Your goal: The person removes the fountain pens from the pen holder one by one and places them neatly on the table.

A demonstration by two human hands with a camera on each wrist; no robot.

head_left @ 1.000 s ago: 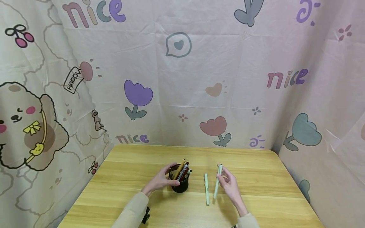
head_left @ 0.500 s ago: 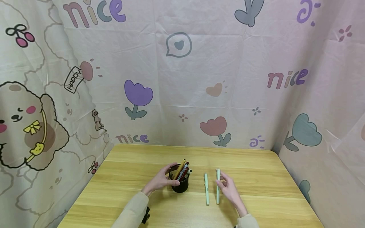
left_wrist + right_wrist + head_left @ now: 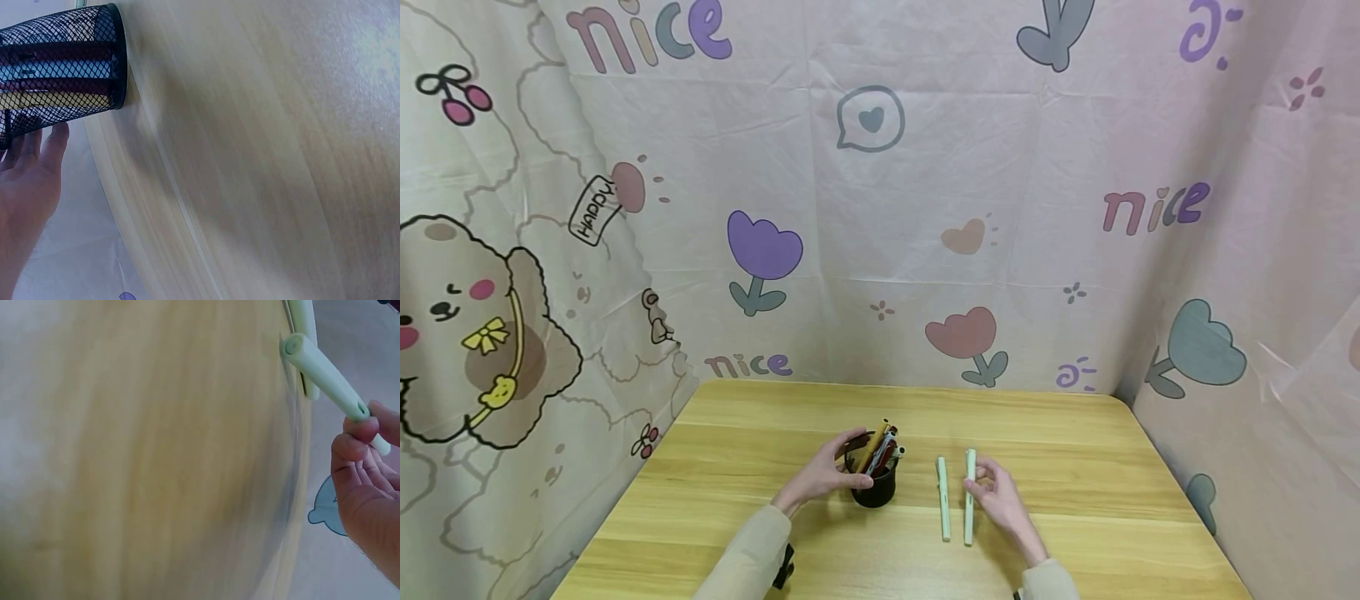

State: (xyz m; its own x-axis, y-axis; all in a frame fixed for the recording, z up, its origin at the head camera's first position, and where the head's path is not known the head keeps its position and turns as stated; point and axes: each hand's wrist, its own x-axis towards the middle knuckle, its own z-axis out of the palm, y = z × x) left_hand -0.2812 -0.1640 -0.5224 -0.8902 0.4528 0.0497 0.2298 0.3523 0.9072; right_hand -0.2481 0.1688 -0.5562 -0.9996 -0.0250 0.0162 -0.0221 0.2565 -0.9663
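Note:
My left hand (image 3: 823, 473) holds a black mesh pen holder (image 3: 874, 493) upright on the table, thumb at its front and fingers round the far side. Several pens (image 3: 880, 450) in yellow, dark red and blue lean inside it; the left wrist view shows them through the mesh (image 3: 62, 69). With thumb and fingertips, my right hand (image 3: 1000, 496) pinches a pale green pen (image 3: 969, 500). Its near end hangs close over the table in the right wrist view. To its left, a second pale green pen (image 3: 943, 500) lies on the wood, roughly parallel to it.
A wooden table (image 3: 737, 467) carries everything. Patterned cloth (image 3: 865, 208) hangs behind its far edge and along both sides. A small black object (image 3: 784, 568) shows beside the left sleeve (image 3: 745, 550).
My right hand has brought its green pen down and toward me, turning it from a slant to nearly parallel with the lying pen. The left hand and the pen holder have stayed put.

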